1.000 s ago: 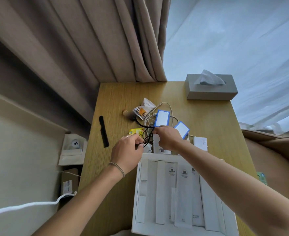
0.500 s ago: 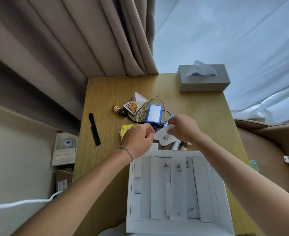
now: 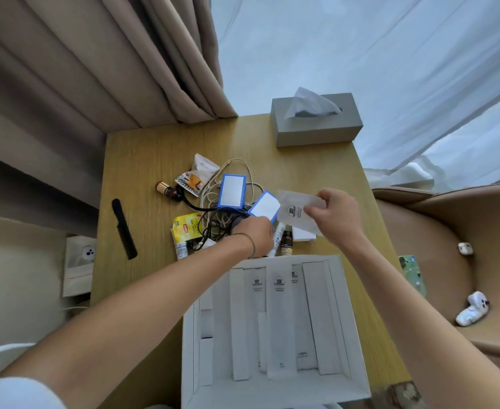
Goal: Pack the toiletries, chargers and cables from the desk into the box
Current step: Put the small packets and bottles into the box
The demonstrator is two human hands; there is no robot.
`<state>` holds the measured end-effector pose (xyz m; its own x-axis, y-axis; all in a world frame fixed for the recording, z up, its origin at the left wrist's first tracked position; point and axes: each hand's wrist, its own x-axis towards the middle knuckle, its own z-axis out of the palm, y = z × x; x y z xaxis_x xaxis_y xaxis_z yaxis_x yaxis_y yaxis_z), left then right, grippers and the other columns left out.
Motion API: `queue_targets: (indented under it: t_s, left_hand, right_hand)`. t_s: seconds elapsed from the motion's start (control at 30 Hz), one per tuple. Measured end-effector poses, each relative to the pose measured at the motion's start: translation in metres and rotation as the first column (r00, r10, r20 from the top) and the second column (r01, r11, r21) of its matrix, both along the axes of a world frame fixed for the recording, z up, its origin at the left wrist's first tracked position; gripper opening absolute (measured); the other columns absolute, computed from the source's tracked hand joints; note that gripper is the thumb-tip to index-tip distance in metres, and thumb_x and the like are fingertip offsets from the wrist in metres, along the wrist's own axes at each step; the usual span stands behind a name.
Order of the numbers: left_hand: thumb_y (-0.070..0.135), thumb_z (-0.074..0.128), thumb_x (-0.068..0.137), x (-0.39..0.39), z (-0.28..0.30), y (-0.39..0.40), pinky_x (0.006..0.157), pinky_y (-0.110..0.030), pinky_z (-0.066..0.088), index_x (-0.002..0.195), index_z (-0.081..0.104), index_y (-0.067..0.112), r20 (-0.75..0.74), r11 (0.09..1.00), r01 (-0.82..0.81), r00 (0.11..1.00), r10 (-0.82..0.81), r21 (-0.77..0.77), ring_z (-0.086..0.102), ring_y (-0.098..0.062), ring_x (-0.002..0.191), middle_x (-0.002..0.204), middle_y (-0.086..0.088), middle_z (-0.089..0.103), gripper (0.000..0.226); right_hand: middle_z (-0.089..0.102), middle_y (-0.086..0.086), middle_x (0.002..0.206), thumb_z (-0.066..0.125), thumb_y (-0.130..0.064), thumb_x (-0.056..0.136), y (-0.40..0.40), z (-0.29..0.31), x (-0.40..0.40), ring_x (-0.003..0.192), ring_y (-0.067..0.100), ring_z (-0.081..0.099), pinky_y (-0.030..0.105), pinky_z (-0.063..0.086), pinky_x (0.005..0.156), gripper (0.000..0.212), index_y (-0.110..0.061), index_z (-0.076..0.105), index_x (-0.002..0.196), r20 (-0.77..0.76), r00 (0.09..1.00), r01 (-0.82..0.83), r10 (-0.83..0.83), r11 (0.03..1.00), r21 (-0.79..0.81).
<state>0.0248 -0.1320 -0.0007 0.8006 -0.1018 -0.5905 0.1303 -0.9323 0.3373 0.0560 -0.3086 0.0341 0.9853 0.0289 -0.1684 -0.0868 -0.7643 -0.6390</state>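
A white box with several white packets inside sits at the desk's near edge. Beyond it lies a pile: two blue-edged chargers, tangled white and black cables, small brown bottles and tea sachets. My right hand pinches a thin white toiletry sachet above the desk, right of the pile. My left hand rests low on the pile by the cables and a white tube; its fingers are hidden, so I cannot tell whether they hold anything.
A black comb lies left on the wooden desk. A grey tissue box stands at the far right corner. Curtains hang behind. A tan chair with small white items is at the right.
My right hand has lifted the white sachet out of the pile and moved it right. My left hand has let go of it and dropped back onto the cables.
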Motion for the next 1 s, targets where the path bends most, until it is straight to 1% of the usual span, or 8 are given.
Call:
queue_targets:
  t_s: [0.03, 0.17, 0.27, 0.4, 0.57, 0.67, 0.8, 1.0]
  left_hand:
    - [0.011, 0.051, 0.089, 0.004, -0.003, -0.005, 0.070, -0.033, 0.051, 0.079, 0.062, 0.012, -0.027, 1.000, 0.014, 1.000, -0.013, 0.021, 0.064, -0.034, 0.088, 0.086, -0.011, 0.064, 0.015]
    - [0.017, 0.055, 0.092, 0.012, -0.013, -0.023, 0.070, -0.034, 0.047, 0.094, 0.059, 0.013, -0.033, 0.989, 0.062, 0.998, -0.058, 0.131, 0.062, -0.029, 0.095, 0.108, -0.010, 0.065, 0.005]
    - [0.013, 0.057, 0.091, 0.014, -0.021, -0.034, 0.070, -0.035, 0.045, 0.103, 0.063, 0.013, 0.023, 0.971, 0.092, 0.995, -0.099, 0.220, 0.063, -0.031, 0.103, 0.113, -0.011, 0.064, 0.014]
    - [0.010, 0.059, 0.089, 0.018, -0.030, -0.042, 0.073, -0.035, 0.045, 0.112, 0.063, 0.012, 0.015, 0.962, 0.086, 0.996, -0.093, 0.257, 0.062, -0.031, 0.107, 0.116, -0.011, 0.064, 0.023]
    - [0.025, 0.068, 0.087, 0.022, -0.035, -0.045, 0.073, -0.034, 0.043, 0.113, 0.062, 0.014, 0.007, 0.963, 0.079, 0.996, -0.084, 0.259, 0.062, -0.029, 0.108, 0.116, -0.009, 0.064, 0.029]
    - [0.036, 0.070, 0.083, 0.025, -0.033, -0.044, 0.072, -0.034, 0.042, 0.104, 0.059, 0.017, 0.000, 0.971, 0.069, 0.998, -0.071, 0.229, 0.062, -0.029, 0.104, 0.111, -0.008, 0.063, 0.031]
    - [0.036, 0.066, 0.084, 0.021, -0.035, -0.042, 0.072, -0.032, 0.041, 0.110, 0.060, 0.019, 0.015, 0.943, 0.154, 0.986, -0.166, 0.296, 0.063, -0.028, 0.104, 0.112, -0.007, 0.064, 0.031]
    - [0.023, 0.061, 0.092, 0.021, -0.036, -0.048, 0.074, -0.033, 0.043, 0.122, 0.061, 0.017, -0.021, 0.842, 0.271, 0.955, -0.295, 0.466, 0.062, -0.025, 0.112, 0.121, -0.006, 0.065, 0.030]
  right_hand:
    - [0.063, -0.009, 0.067, 0.070, -0.021, 0.081, -0.003, -0.002, -0.001, 0.061, 0.007, 0.059, 0.019, 0.035, 0.040, 0.014, -0.013, 0.065, 0.071, 0.000, 1.000, 0.023, -0.023, 0.999, 0.025]
    - [0.066, -0.011, 0.070, 0.071, -0.024, 0.083, -0.014, -0.006, -0.003, 0.064, 0.003, 0.064, 0.025, 0.045, 0.042, 0.014, -0.016, 0.064, 0.073, -0.030, 0.996, 0.084, -0.082, 0.993, 0.087]
    - [0.068, -0.009, 0.072, 0.071, -0.026, 0.082, -0.019, -0.007, -0.005, 0.065, 0.007, 0.066, 0.031, 0.049, 0.046, 0.013, -0.018, 0.065, 0.074, -0.043, 0.994, 0.108, -0.104, 0.989, 0.102]
    - [0.070, -0.005, 0.072, 0.071, -0.023, 0.081, -0.024, -0.004, -0.009, 0.066, 0.013, 0.068, 0.039, 0.051, 0.051, 0.013, -0.017, 0.064, 0.072, -0.063, 0.988, 0.150, -0.142, 0.976, 0.159]
    - [0.071, 0.000, 0.074, 0.072, -0.019, 0.083, -0.032, 0.004, -0.016, 0.066, 0.016, 0.067, 0.031, 0.045, 0.049, 0.017, -0.016, 0.060, 0.071, -0.087, 0.982, 0.184, -0.168, 0.953, 0.242]
    - [0.074, 0.001, 0.079, 0.074, -0.016, 0.084, -0.037, 0.013, -0.020, 0.069, 0.015, 0.070, 0.022, 0.046, 0.051, 0.018, -0.020, 0.060, 0.073, -0.139, 0.971, 0.232, -0.195, 0.907, 0.350]
    - [0.078, 0.003, 0.082, 0.074, -0.007, 0.086, -0.042, 0.024, -0.030, 0.071, 0.016, 0.075, 0.026, 0.053, 0.050, 0.015, -0.011, 0.060, 0.083, -0.234, 0.956, 0.276, -0.178, 0.819, 0.503]
    - [0.079, 0.001, 0.081, 0.076, -0.001, 0.082, -0.049, 0.029, -0.042, 0.073, 0.017, 0.076, 0.026, 0.058, 0.053, 0.018, -0.009, 0.061, 0.089, -0.311, 0.938, 0.315, -0.155, 0.760, 0.569]
